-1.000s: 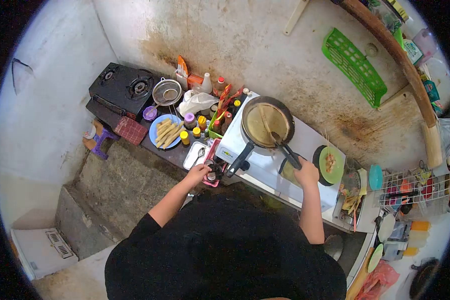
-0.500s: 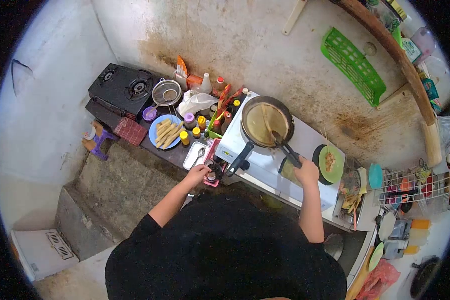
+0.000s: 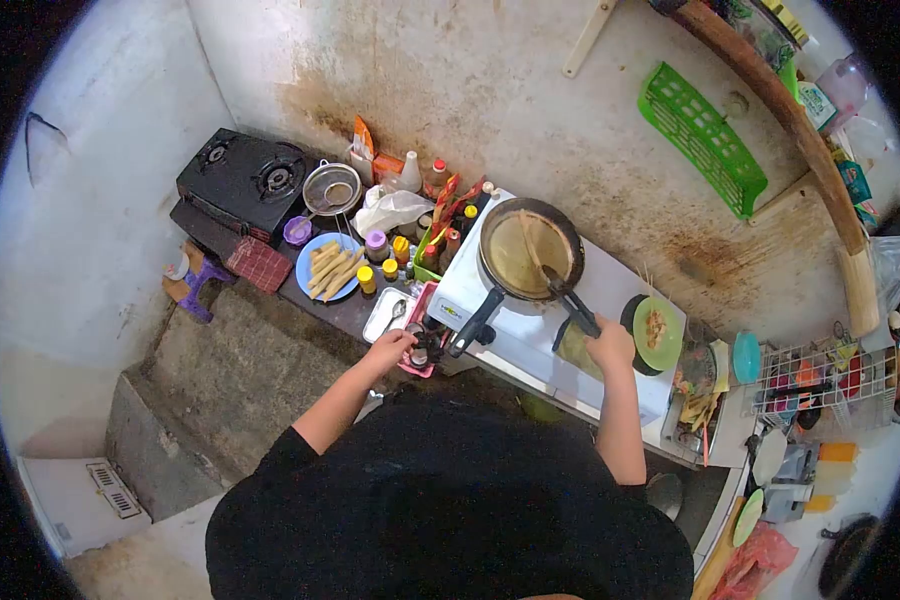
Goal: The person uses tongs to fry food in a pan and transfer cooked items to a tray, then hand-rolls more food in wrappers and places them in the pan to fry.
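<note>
Right now I am working the thin round crepe in the frying pan [image 3: 526, 248] on the white stove [image 3: 530, 320], and I judge the next move calls for easing the tool's tip under the edge without tearing it. My right hand [image 3: 610, 343] is closed around the black tongs [image 3: 568, 297], whose tip sits at the pan's near rim. My left hand [image 3: 390, 348] curls at the stove's front corner, by the knob near the pan handle [image 3: 475, 322]; I cannot tell whether that grip holds anything.
</note>
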